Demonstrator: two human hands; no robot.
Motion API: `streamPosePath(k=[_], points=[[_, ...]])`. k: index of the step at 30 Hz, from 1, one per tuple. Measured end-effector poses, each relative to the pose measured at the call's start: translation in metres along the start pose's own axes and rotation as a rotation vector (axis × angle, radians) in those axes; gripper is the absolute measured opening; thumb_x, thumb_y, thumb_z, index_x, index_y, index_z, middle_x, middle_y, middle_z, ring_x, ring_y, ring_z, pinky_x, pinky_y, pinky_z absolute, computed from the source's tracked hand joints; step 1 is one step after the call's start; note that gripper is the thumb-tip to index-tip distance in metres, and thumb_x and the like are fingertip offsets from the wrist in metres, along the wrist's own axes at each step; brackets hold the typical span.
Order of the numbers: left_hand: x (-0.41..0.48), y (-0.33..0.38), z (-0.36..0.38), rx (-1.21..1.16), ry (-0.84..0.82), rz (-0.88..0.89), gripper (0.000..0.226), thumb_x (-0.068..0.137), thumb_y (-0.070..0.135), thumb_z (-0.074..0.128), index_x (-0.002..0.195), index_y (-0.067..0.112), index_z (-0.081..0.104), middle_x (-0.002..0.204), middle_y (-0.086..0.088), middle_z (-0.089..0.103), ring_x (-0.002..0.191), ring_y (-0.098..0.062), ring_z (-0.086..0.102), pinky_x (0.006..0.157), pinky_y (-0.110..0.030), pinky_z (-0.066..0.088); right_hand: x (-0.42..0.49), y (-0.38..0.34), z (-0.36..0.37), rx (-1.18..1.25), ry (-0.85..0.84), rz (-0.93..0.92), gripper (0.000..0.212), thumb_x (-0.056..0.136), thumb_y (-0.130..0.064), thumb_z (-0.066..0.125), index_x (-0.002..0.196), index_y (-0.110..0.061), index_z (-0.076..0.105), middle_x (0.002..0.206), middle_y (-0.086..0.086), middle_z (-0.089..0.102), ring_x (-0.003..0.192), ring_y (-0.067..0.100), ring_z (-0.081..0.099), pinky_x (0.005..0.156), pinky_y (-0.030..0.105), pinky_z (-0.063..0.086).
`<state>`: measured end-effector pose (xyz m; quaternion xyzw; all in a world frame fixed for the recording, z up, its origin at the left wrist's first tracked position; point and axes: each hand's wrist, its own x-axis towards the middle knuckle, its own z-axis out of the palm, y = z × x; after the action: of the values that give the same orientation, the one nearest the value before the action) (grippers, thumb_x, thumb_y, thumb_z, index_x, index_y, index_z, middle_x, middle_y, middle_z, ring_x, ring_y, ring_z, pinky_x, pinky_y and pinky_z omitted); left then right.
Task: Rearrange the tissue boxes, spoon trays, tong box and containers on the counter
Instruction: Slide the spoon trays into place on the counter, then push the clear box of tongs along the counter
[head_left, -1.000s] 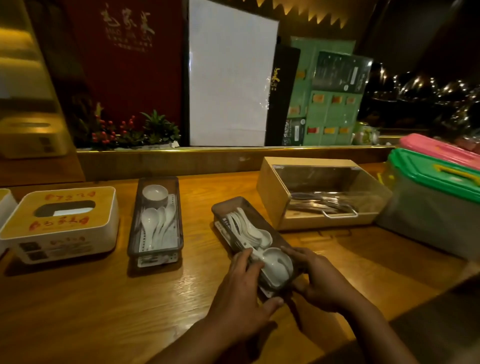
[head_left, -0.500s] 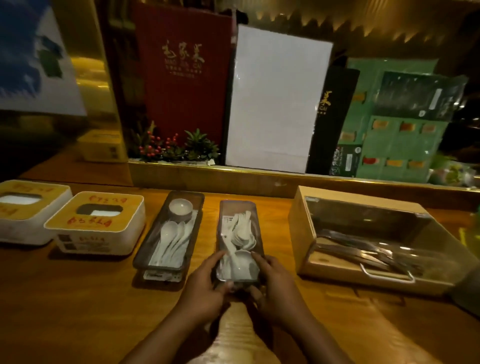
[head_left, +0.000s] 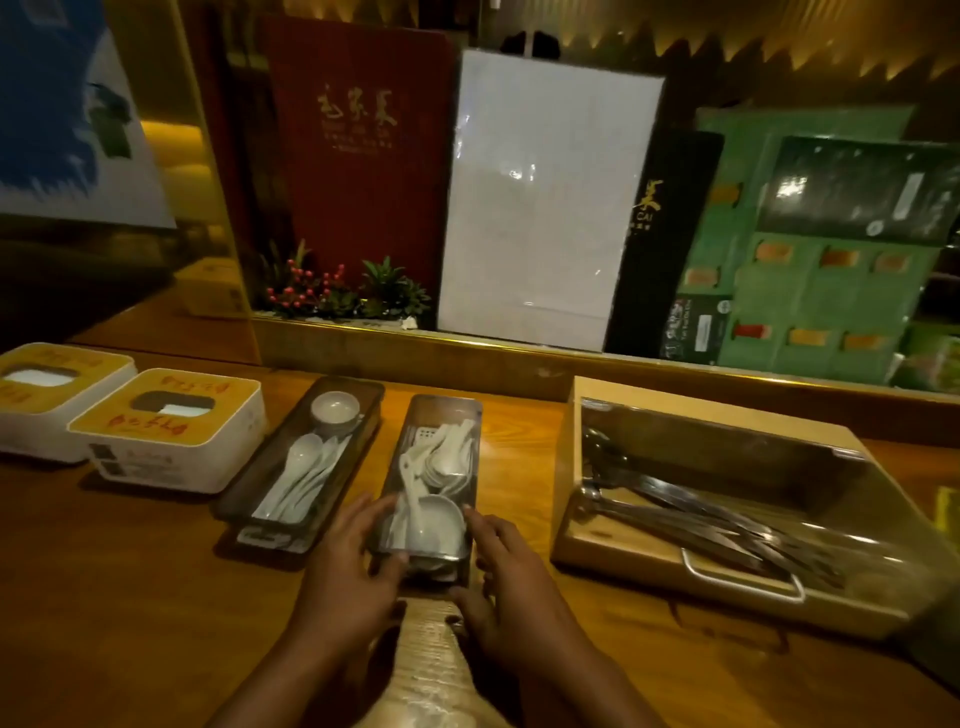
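Both hands, left (head_left: 353, 571) and right (head_left: 511, 577), clasp the near end of the spoon tray (head_left: 431, 467); its loose ceramic spoons (head_left: 441, 457) look fragile, so hold the stiff side walls.

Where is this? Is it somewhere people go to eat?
Probably a restaurant's serving counter. Trays of white soup spoons, a wooden box of metal tongs and tissue boxes line the counter, and a red menu-like folder stands behind.

A wooden counter (head_left: 130, 597) carries a row — two tissue boxes (head_left: 171, 428) at the left, two spoon trays (head_left: 301, 457) side by side, then a clear-lidded tong box (head_left: 727, 519) at the right.
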<state>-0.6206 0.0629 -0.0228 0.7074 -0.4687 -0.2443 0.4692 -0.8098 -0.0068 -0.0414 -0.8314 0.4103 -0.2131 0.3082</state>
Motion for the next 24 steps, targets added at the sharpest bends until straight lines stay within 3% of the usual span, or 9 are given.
streamPosePath(k=[2,5,8,13,15,18,21,24], points=[[-0.004,0.015,0.003,0.099,0.093,0.07,0.058,0.085,0.008,0.074,0.133,0.035,0.058,0.154,0.013,0.036,0.143,-0.012,0.032,0.11,-0.043,0.042,-0.012,0.004,-0.013,-0.008,0.015,0.01,0.08,0.09,-0.041,0.066,0.151,-0.051,0.016,0.153,-0.023,0.025,0.135,0.008,0.041,0.106,0.037,0.048],[-0.007,0.041,0.011,0.15,0.085,0.245,0.049,0.087,0.01,0.073,0.13,0.03,0.061,0.15,0.015,0.038,0.133,-0.002,0.032,0.105,-0.03,0.036,-0.033,0.006,-0.041,-0.082,0.088,0.024,0.065,0.091,-0.042,0.064,0.148,-0.047,0.032,0.144,-0.022,0.039,0.125,0.003,0.047,0.099,0.033,0.051],[-0.007,0.06,0.026,0.12,0.027,0.299,0.049,0.085,0.012,0.074,0.131,0.027,0.061,0.151,0.008,0.043,0.137,-0.012,0.039,0.105,-0.034,0.037,-0.061,0.004,-0.076,-0.089,0.179,0.046,0.051,0.09,-0.038,0.067,0.138,-0.042,0.049,0.132,-0.021,0.052,0.114,-0.002,0.054,0.092,0.029,0.053],[-0.011,0.076,0.058,0.081,-0.079,0.352,0.055,0.086,0.014,0.075,0.135,0.03,0.058,0.151,0.005,0.045,0.139,-0.017,0.04,0.105,-0.032,0.033,-0.104,0.036,-0.129,-0.195,0.538,0.161,0.039,0.087,-0.024,0.073,0.124,-0.029,0.062,0.118,-0.01,0.062,0.104,0.004,0.058,0.086,0.031,0.054],[-0.011,0.075,0.069,0.041,-0.117,0.353,0.057,0.087,0.016,0.074,0.138,0.032,0.054,0.151,0.005,0.045,0.139,-0.018,0.041,0.109,-0.038,0.038,-0.12,0.053,-0.148,-0.202,0.713,0.264,0.041,0.086,-0.018,0.075,0.124,-0.025,0.062,0.121,-0.003,0.062,0.108,0.009,0.057,0.088,0.033,0.054],[-0.013,0.08,0.087,-0.029,-0.172,0.303,0.062,0.088,0.02,0.073,0.143,0.033,0.048,0.149,0.005,0.045,0.136,-0.019,0.045,0.108,-0.049,0.045,-0.148,0.079,-0.179,-0.119,0.888,0.476,0.049,0.088,-0.022,0.072,0.134,-0.026,0.054,0.131,0.004,0.057,0.115,0.021,0.057,0.09,0.048,0.056],[-0.015,0.093,0.102,-0.057,-0.207,0.238,0.068,0.089,0.025,0.073,0.147,0.039,0.039,0.153,0.004,0.042,0.137,-0.02,0.044,0.106,-0.05,0.046,-0.162,0.104,-0.2,0.016,0.862,0.64,0.06,0.09,-0.03,0.069,0.142,-0.038,0.042,0.137,0.003,0.056,0.121,0.026,0.056,0.093,0.055,0.054],[-0.008,0.107,0.115,-0.092,-0.201,0.173,0.073,0.089,0.031,0.072,0.15,0.039,0.033,0.154,0.001,0.043,0.136,-0.022,0.045,0.103,-0.05,0.047,-0.165,0.122,-0.204,0.188,0.871,0.73,0.056,0.092,-0.032,0.066,0.141,-0.044,0.04,0.128,-0.001,0.061,0.113,0.024,0.059,0.088,0.051,0.054]])
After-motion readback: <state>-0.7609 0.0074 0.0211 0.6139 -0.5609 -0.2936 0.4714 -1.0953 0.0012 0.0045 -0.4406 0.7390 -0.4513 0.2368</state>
